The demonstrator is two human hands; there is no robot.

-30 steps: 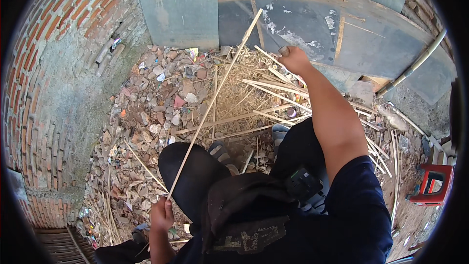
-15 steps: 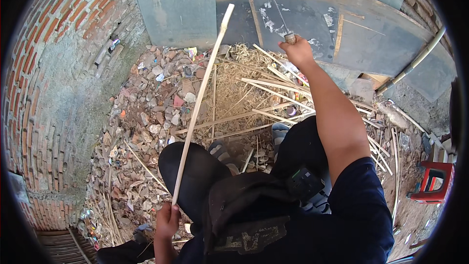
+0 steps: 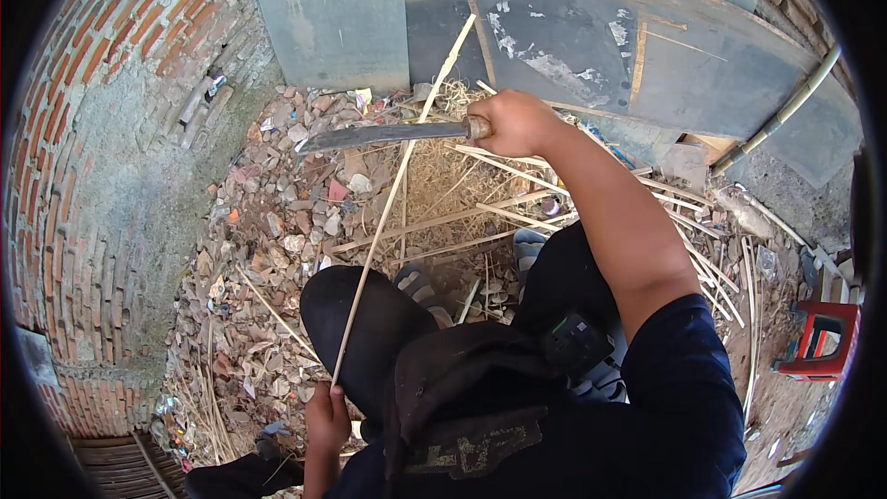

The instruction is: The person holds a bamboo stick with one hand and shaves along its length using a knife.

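Note:
My right hand [image 3: 511, 123] grips the handle of a long knife [image 3: 379, 135] whose dark blade lies level and points left, crossing a thin pale bamboo strip [image 3: 395, 189]. My left hand [image 3: 327, 419], low near my left knee, holds the near end of that strip. The strip slants up and away to the grey board [image 3: 591, 46] at the back. Both my knees [image 3: 370, 314] in dark trousers are below the blade.
Rubble and broken tile [image 3: 277, 222] cover the ground, with several cut bamboo strips and shavings [image 3: 480, 212] scattered over it. A curved brick wall [image 3: 102, 176] stands on the left, a grey panel [image 3: 333, 9] behind, a bamboo pole [image 3: 785, 111] and red stool [image 3: 818, 342] on the right.
My right hand has come down and nearer, bringing the knife blade level across the strip. The strip has tilted back to the right at its far end.

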